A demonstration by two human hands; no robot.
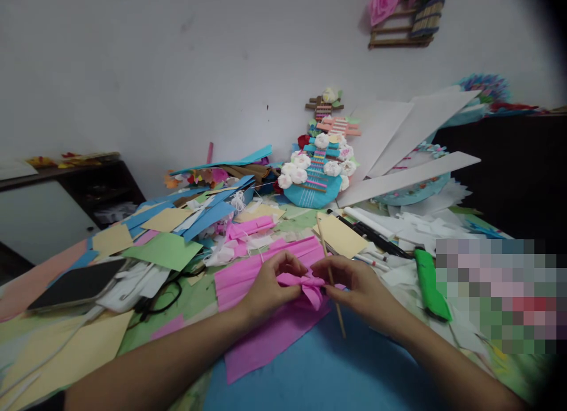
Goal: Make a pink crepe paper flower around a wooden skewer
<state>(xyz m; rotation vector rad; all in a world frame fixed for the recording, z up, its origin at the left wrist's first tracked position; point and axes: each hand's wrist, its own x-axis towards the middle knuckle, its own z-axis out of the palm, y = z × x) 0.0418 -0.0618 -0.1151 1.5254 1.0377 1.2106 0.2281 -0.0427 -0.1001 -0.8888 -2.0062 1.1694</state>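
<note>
My left hand [272, 281] pinches a small gathered piece of pink crepe paper [313, 294], thumb and fingers closed on its left end. My right hand [357, 284] grips the other end of that piece. A thin wooden stick [340, 321] runs through the fingers of my right hand, tilted, its lower end pointing toward me. Beneath both hands lies a larger pleated sheet of pink crepe paper [254, 355], partly over a blue sheet [292, 375]. My fingers hide part of the gathered piece.
Coloured paper sheets [166, 251], a dark tablet-like slab [80, 284] and eyeglasses [170, 299] lie to the left. Black pens [381, 240] and a green roll [432, 287] are on the right. A blue guitar-shaped craft [314, 189] with white flowers leans at the wall.
</note>
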